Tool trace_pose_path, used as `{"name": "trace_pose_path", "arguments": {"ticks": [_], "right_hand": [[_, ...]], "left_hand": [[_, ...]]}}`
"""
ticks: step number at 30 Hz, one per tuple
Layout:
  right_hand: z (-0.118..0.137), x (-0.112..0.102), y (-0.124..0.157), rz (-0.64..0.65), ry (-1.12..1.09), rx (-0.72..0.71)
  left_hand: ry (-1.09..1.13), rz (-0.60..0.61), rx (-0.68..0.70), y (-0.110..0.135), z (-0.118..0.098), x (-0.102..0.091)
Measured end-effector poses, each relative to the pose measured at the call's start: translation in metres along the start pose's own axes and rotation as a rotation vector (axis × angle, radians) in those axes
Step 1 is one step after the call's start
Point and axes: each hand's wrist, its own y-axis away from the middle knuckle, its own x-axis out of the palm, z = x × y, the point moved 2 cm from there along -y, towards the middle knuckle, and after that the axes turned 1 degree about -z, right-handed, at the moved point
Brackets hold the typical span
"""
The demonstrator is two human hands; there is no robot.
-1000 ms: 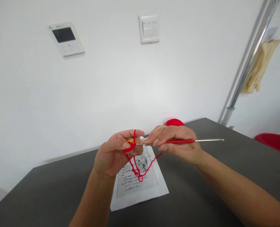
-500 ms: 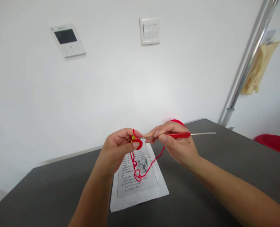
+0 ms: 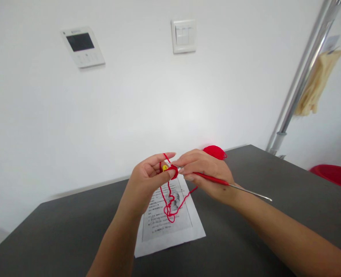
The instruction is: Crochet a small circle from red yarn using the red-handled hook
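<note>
Between its thumb and fingers, my left hand (image 3: 148,179) pinches a small red crochet piece (image 3: 175,172). A yellow stitch marker (image 3: 165,167) is clipped at the piece's left side. Red yarn (image 3: 172,200) runs over my left index finger and hangs below in loose loops. My right hand (image 3: 206,171) is closed on a crochet hook (image 3: 213,179) with a red grip and a metal shaft. The hook's working tip meets the crochet piece; fingers and yarn partly hide it. Behind my right hand lies a red yarn ball (image 3: 215,152).
A printed sheet (image 3: 170,240) lies on the dark table (image 3: 72,234) under my hands. The white wall behind carries a switch panel (image 3: 183,36) and an intercom panel (image 3: 84,48). At right are a metal pole (image 3: 303,82), hanging cream gloves (image 3: 317,84) and a red chair (image 3: 333,175).
The hook has tilted, its rear end swinging down. Both hands have shifted slightly, and the left index finger has straightened with the yarn over it. More of the yarn ball shows.
</note>
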Motion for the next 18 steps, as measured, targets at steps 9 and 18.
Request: {"name": "trace_pose_path", "arguments": {"ticks": [9,18], "right_hand": [[-0.0054,-0.0006,0.0073,-0.040,-0.215,0.185],[-0.0051,-0.0017,0.0053,-0.096,-0.273,0.210]], "left_hand": [[-0.019,-0.022,0.073,0.0025,-0.0023,-0.0033],[-0.021,-0.017,0.050,0.0019,-0.0067,-0.0027]]}}
